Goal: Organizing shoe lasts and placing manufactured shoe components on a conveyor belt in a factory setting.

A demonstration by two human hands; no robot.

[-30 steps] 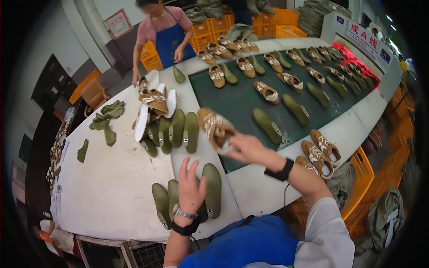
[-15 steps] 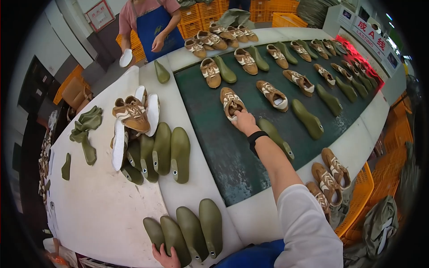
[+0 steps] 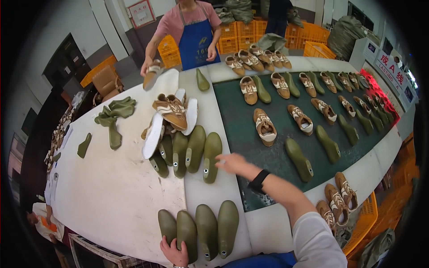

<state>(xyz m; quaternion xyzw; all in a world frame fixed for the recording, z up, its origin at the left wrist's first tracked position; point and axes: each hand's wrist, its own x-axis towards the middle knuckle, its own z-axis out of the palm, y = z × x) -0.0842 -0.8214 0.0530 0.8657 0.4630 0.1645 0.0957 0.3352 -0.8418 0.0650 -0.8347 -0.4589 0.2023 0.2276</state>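
Note:
My left hand (image 3: pixel 175 253) is at the near edge, its fingers curled over the lower end of a green shoe last (image 3: pixel 186 234) in a row of several. Part of that grip is hidden. My right hand (image 3: pixel 231 163), slightly blurred and with a dark band on the wrist, is over the white table strip. Its fingers are apart and hold nothing visible, close beside another green shoe last (image 3: pixel 213 152); contact cannot be told. Left of that last, more lasts stand by a pile of brown and white sneakers (image 3: pixel 172 111) and white soles (image 3: pixel 153 136).
A dark green conveyor belt (image 3: pixel 254 178) carries rows of sneakers and lasts. Across the table a person in a blue apron (image 3: pixel 196 42) holds a brown shoe (image 3: pixel 153 73). Orange crates (image 3: pixel 243 33) line the back. At right, sneakers (image 3: pixel 336 198) lie beside an orange crate (image 3: pixel 364 219).
My right hand has let go of the sneaker on the belt and moved left to the green lasts. My left hand stays at its row. The view has shifted; the other person now holds a brown shoe.

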